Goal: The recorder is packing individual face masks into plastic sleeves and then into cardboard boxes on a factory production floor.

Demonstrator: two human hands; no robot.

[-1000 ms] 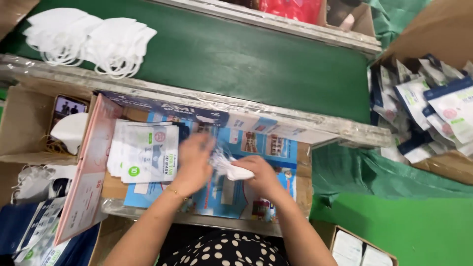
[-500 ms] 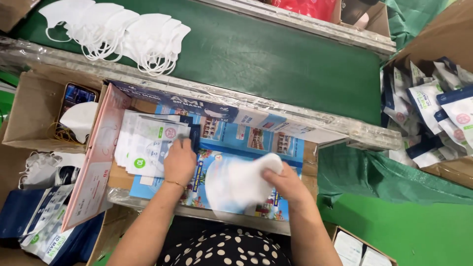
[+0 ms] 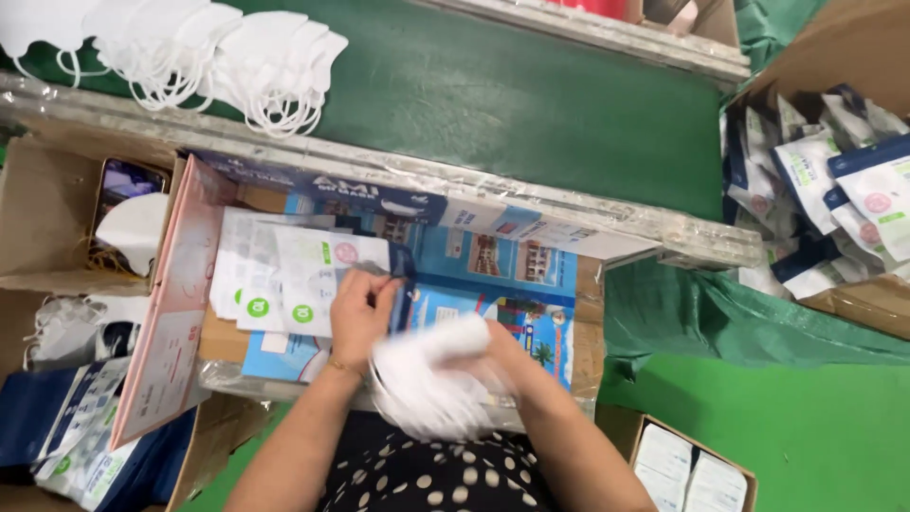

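Left hand point(image 3: 360, 305) lies knuckles-up, grip pinched on a flat pouch point(image 3: 299, 275); right hand point(image 3: 488, 349), blurred, grip clamped on white masks point(image 3: 427, 384)

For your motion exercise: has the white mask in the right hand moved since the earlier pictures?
Yes. The white mask has come toward the person, off the blue board to its near edge.

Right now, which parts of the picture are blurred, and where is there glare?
Head view: the white mask and the right hand holding it are smeared by motion blur; the left hand on the stack of pouches is softer than the background but readable; the plastic-wrapped rail shows pale glare; the green belt is evenly lit, without hard shadows.
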